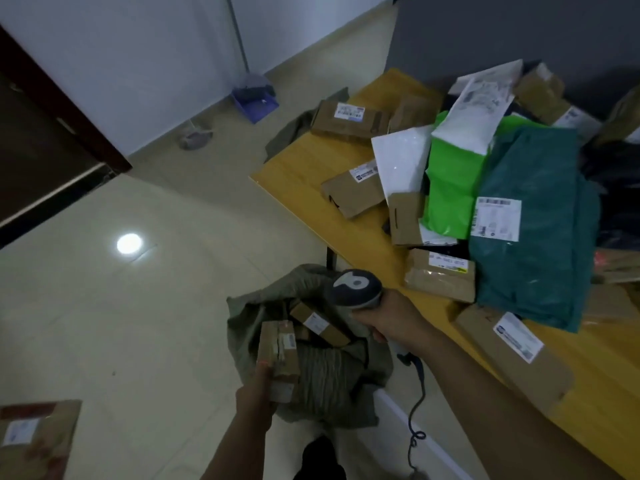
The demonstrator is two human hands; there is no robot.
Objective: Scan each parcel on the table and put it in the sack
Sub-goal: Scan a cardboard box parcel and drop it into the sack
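My left hand [257,388] grips a small brown cardboard parcel [280,358] over the open mouth of the grey-green sack [322,375], which stands on the floor beside the table. A red scan spot shows on the parcel's near end. Another brown parcel [318,323] lies inside the sack. My right hand [384,317] holds the grey barcode scanner [355,289] by its handle above the sack, and its cable [417,410] hangs down. Several parcels lie on the yellow table [304,168]: brown boxes, a dark green bag [533,244], a bright green bag [453,178] and white bags.
A brown parcel [34,441] lies on the tiled floor at the bottom left. A purple dustpan [254,98] leans by the far wall, with a dark door frame [52,109] at the left. A grey cloth [294,129] hangs off the table's far corner.
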